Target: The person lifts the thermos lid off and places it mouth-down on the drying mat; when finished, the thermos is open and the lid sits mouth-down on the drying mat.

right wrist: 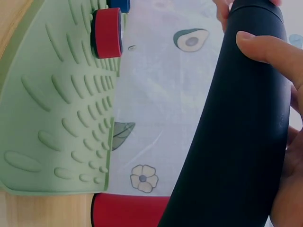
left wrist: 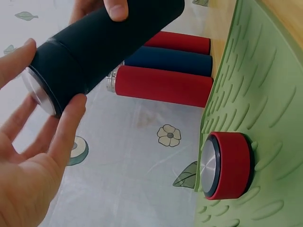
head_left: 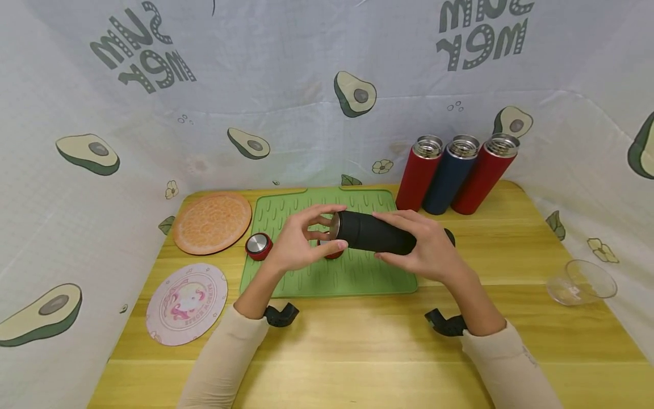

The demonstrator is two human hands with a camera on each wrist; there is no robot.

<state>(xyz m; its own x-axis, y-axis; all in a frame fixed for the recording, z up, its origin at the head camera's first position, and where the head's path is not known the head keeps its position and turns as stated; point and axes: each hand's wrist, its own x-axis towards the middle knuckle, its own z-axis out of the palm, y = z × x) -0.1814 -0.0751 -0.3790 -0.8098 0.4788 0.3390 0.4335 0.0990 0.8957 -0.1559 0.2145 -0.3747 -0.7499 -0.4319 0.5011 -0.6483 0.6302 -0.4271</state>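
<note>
A black thermos (head_left: 380,232) is held nearly level above the green mat (head_left: 368,278), its silver-topped lid (head_left: 349,229) pointing left. My left hand (head_left: 301,241) holds that lid, thumb on the near side and fingers on the far side. My right hand (head_left: 431,244) grips the body, and the base shows past it. In the left wrist view, the left fingertips (left wrist: 75,106) are at the lid's edge and a thin seam runs between lid and body. Below, a red lid with a silver top (head_left: 258,246) sits at the mat's left edge; another red lid (head_left: 332,251) is partly hidden behind my left hand.
At the back right stand a red bottle (head_left: 418,179), a blue bottle (head_left: 451,179) and a second red bottle (head_left: 482,179), all lidless. An orange round mat (head_left: 213,222) and a pink round mat (head_left: 187,304) lie left. A clear glass (head_left: 582,282) is at far right.
</note>
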